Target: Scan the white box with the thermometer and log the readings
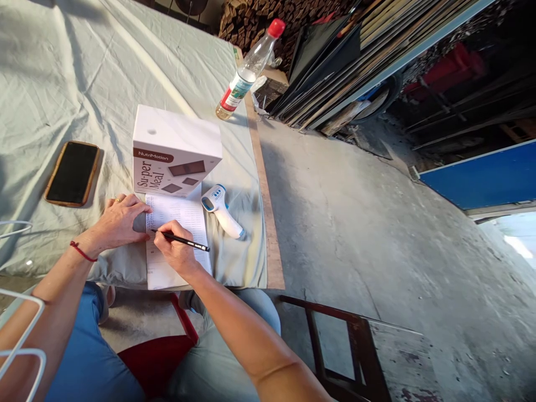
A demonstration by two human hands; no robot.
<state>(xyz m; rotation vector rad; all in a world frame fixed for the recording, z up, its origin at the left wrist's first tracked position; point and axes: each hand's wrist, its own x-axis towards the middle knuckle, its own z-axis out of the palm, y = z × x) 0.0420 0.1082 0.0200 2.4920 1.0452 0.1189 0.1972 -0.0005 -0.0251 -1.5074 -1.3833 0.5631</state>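
Note:
My right hand [176, 245] is closed round a black pencil [186, 241], whose tip meets a sheet of paper [163, 271] near its left edge. Rows of small writing or print cover the upper part of the page, too small to read. Fingers apart, my left hand [121, 220] rests on the cloth, with its thumb and fingertips at the paper's left edge. A white box [176, 134] marked "NutriMotion Super Meal" stands just behind the sheet and hides its top. To the right of the paper lies a white and blue infrared thermometer [221, 211].
A phone [72, 173] in a brown case lies left of the box. Near the right edge of the cloth-covered table [37, 72] stands a clear bottle [247, 72] with a red cap. A dark wooden chair [347, 346] is at lower right. Stacked boards [335, 72] lean beyond the concrete floor.

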